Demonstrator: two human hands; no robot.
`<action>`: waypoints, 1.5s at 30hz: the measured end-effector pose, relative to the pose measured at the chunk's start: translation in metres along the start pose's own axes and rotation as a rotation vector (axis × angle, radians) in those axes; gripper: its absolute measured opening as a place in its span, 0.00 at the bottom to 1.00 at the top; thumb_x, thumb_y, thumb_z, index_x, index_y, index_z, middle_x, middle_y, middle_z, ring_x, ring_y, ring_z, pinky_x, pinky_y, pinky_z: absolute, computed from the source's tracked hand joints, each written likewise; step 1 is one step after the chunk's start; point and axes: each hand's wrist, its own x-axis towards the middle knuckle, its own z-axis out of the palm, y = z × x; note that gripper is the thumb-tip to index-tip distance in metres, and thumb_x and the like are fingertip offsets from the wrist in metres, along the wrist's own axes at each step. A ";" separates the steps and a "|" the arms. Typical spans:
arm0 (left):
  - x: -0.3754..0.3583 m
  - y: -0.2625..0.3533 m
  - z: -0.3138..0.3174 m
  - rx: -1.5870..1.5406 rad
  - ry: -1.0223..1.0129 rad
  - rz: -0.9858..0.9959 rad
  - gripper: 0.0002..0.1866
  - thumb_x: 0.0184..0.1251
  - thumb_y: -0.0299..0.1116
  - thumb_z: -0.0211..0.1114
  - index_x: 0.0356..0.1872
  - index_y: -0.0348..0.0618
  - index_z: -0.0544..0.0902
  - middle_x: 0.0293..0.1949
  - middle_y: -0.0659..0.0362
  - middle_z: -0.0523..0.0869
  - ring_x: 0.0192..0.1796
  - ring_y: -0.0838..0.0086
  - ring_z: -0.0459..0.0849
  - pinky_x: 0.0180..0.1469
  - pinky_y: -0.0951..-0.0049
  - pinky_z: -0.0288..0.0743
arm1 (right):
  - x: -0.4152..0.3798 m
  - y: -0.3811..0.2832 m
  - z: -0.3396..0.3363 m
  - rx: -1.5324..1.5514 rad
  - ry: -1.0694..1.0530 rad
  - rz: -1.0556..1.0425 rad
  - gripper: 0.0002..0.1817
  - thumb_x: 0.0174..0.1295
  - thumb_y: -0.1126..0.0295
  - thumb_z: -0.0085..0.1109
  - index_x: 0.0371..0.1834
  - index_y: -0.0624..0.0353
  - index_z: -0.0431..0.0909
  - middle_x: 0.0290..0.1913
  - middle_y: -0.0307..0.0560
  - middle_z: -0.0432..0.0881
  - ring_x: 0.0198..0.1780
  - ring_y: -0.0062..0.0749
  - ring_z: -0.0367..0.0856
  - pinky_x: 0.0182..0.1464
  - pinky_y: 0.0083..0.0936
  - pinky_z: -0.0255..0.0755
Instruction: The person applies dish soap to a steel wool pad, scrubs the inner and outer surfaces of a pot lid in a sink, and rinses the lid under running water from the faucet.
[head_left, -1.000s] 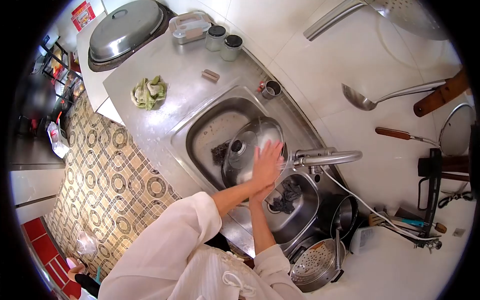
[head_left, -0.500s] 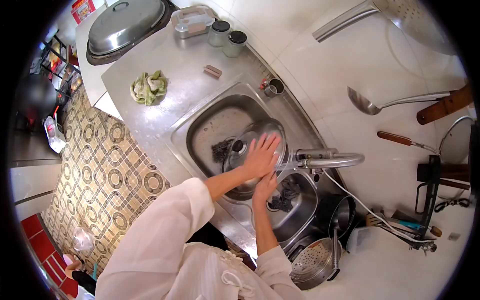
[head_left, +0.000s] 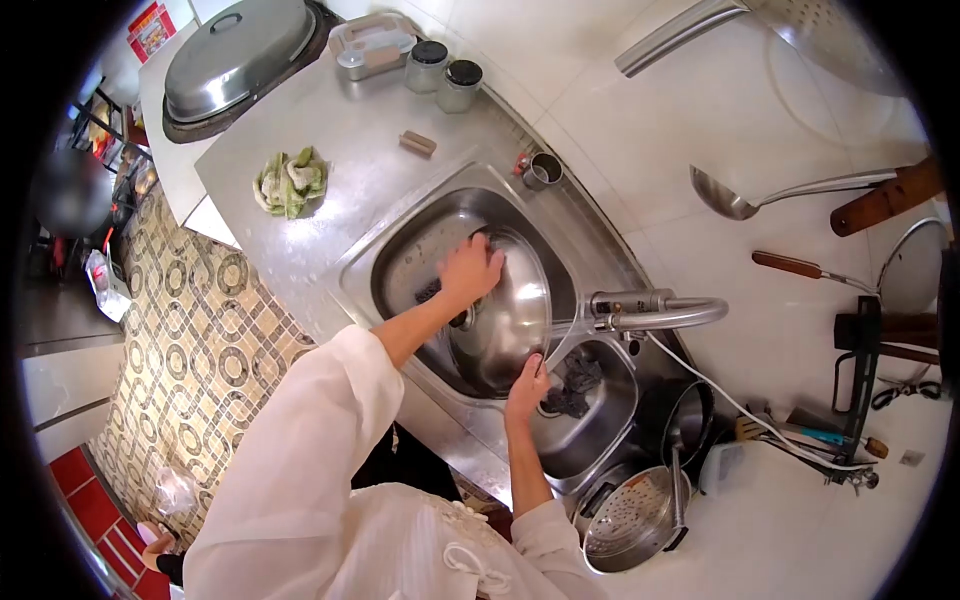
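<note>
A shiny round lid is tilted inside the large sink basin. My left hand lies over its upper left edge with the fingers bent round the rim. At the lower rim, near the divider between the basins, my right hand pinches the edge. Part of a dark knob shows at the lid's left side. A dark scrubber is just left of my left hand, partly hidden. Dark grey cloth lies in the smaller basin.
The faucet reaches over the divider. Beyond the basin are a metal cup, two jars and a green cloth. A black pot and a colander stand right of the small basin. Utensils hang on the wall.
My left hand has moved from the lid's top surface up and left to its rim. The lid has tilted, and my right hand has shifted slightly down to its lower edge.
</note>
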 end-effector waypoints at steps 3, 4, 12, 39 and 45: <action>-0.021 -0.040 0.009 -0.042 -0.266 -0.025 0.28 0.55 0.54 0.64 0.45 0.39 0.74 0.40 0.44 0.81 0.42 0.49 0.80 0.46 0.57 0.73 | 0.009 0.002 0.005 0.129 0.027 0.108 0.30 0.70 0.51 0.45 0.41 0.76 0.76 0.31 0.44 0.77 0.33 0.27 0.69 0.40 0.25 0.66; -0.029 -0.048 0.012 -0.033 -0.267 -0.017 0.28 0.55 0.54 0.64 0.45 0.39 0.74 0.40 0.44 0.81 0.42 0.49 0.80 0.46 0.57 0.73 | 0.010 0.009 0.008 0.139 0.034 0.110 0.30 0.70 0.51 0.45 0.41 0.76 0.76 0.31 0.44 0.77 0.33 0.27 0.69 0.40 0.25 0.66; -0.024 -0.048 0.015 -0.120 -0.332 0.060 0.22 0.49 0.46 0.67 0.42 0.44 0.77 0.36 0.46 0.83 0.41 0.52 0.82 0.45 0.57 0.73 | 0.018 0.000 0.018 0.459 0.127 0.383 0.29 0.69 0.50 0.48 0.52 0.72 0.72 0.48 0.47 0.77 0.46 0.30 0.73 0.50 0.26 0.67; -0.079 -0.077 -0.027 -0.157 -0.248 0.358 0.18 0.45 0.32 0.66 0.38 0.41 0.70 0.39 0.49 0.70 0.38 0.49 0.76 0.39 0.56 0.71 | 0.016 -0.001 -0.008 -0.005 -0.132 0.000 0.16 0.67 0.64 0.51 0.47 0.68 0.72 0.39 0.44 0.80 0.39 0.24 0.75 0.45 0.22 0.68; -0.089 -0.077 -0.037 -0.177 -0.214 0.344 0.18 0.46 0.31 0.66 0.37 0.40 0.70 0.38 0.49 0.71 0.39 0.49 0.76 0.39 0.56 0.71 | 0.014 -0.004 -0.002 0.099 -0.106 0.008 0.16 0.67 0.64 0.51 0.48 0.69 0.73 0.37 0.47 0.80 0.37 0.28 0.76 0.43 0.25 0.70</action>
